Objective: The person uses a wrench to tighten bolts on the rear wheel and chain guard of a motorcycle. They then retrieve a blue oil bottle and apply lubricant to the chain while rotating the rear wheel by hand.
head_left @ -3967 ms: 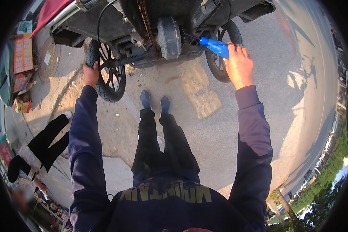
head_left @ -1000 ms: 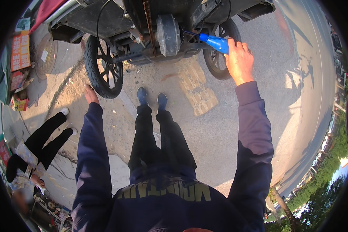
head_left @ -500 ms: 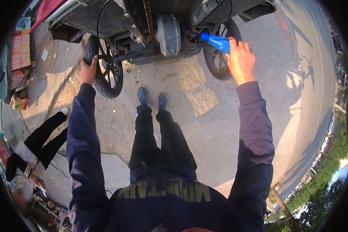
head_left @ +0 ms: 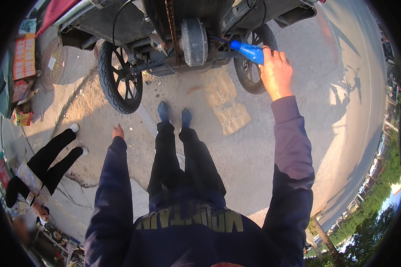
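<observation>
My right hand [head_left: 276, 73] is closed round a blue squeeze bottle [head_left: 252, 53] with a long dark thin nozzle. The bottle lies tilted, its nozzle reaching left to the side of a round grey metal drum housing [head_left: 194, 43] on the axle of an upturned-looking vehicle underside or rear. I cannot tell whether the tip touches the drum. My left hand [head_left: 118, 131] hangs low over the pavement, below the left wheel [head_left: 106, 75] and apart from it. Its fingers are mostly hidden beyond the sleeve.
A rusty chain [head_left: 171, 31] runs down beside the drum. The right wheel [head_left: 247, 73] stands behind the bottle. Black cables loop near the frame. A person in dark trousers [head_left: 53, 153] is at the left. Red and orange boards [head_left: 24, 57] stand far left, beside a manhole cover [head_left: 53, 62].
My left hand has let go of the left wheel and drawn back toward me. My right hand with the squeeze bottle has shifted slightly left and down. The person at left has shifted a foot.
</observation>
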The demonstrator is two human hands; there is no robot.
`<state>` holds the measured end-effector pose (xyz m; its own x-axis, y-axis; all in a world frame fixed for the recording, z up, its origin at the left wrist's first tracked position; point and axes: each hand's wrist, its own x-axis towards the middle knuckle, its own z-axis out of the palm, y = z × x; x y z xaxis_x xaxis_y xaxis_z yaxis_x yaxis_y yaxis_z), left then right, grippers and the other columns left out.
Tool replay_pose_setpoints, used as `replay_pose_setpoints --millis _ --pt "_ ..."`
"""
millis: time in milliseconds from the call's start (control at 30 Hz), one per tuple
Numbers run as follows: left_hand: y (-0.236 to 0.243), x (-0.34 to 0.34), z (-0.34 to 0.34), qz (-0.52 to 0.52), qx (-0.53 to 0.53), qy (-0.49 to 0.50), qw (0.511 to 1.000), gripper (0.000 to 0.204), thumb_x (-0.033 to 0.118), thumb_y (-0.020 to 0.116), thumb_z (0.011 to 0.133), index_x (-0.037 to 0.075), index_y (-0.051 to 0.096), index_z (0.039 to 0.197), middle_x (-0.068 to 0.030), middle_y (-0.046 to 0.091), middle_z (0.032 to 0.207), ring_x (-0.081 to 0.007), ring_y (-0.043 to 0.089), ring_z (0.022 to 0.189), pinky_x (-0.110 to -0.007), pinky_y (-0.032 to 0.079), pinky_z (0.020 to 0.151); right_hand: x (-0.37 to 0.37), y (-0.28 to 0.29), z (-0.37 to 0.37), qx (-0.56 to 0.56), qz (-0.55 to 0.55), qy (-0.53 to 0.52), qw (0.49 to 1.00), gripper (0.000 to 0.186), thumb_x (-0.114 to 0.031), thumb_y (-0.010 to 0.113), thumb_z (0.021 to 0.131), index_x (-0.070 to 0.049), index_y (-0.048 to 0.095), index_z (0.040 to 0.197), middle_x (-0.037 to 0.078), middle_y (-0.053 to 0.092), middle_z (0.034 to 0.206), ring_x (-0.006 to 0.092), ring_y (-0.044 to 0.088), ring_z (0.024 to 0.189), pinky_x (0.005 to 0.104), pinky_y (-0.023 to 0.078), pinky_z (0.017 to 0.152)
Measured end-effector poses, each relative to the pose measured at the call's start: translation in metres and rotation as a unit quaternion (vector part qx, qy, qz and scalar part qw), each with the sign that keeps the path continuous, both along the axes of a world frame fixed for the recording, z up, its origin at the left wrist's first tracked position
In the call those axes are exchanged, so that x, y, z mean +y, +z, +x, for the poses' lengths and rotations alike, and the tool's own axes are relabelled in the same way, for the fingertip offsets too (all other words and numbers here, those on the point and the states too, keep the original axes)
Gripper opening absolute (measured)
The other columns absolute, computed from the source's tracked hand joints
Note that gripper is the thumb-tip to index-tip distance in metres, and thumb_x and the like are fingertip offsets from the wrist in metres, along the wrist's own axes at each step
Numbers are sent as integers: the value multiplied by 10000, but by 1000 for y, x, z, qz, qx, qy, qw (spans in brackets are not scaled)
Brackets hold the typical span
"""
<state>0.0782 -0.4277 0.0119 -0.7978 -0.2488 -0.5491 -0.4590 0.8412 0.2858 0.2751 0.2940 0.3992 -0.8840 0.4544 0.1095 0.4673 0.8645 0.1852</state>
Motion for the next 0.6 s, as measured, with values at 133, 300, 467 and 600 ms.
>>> replay_pose_setpoints --millis 133,300,467,600 --pt "84 147 -113 200 175 46 963 843 656 346 1034 -73 556 1401 -299 593 1392 -397 546 1334 -450 406 1085 -9 5 20 -7 23 -21 999 490 -121 802 778 -105 648 1242 129 712 1046 311 680 1057 457 561 915" --pt "234 270 -171 164 192 -208 945 820 668 536 968 -81 578 1299 -295 666 1235 -434 636 1186 -452 477 1007 -8 2 12 -8 10 -12 1000 464 -115 809 766 -106 636 1197 113 707 1014 305 680 1034 455 565 892" --pt "207 269 -103 86 317 -161 931 718 452 741 902 -34 509 1378 -300 648 1243 -458 643 1129 -481 502 957 -10 0 11 -13 9 -14 1000 464 -110 808 763 -110 633 1192 109 706 1000 302 680 1030 458 567 880" --pt "153 235 -9 51 256 -110 959 792 378 774 882 6 371 1453 -287 623 1282 -464 614 1184 -493 488 964 -7 -1 20 -20 15 -36 999 465 -108 805 764 -110 635 1196 105 707 998 300 681 1025 460 568 867"
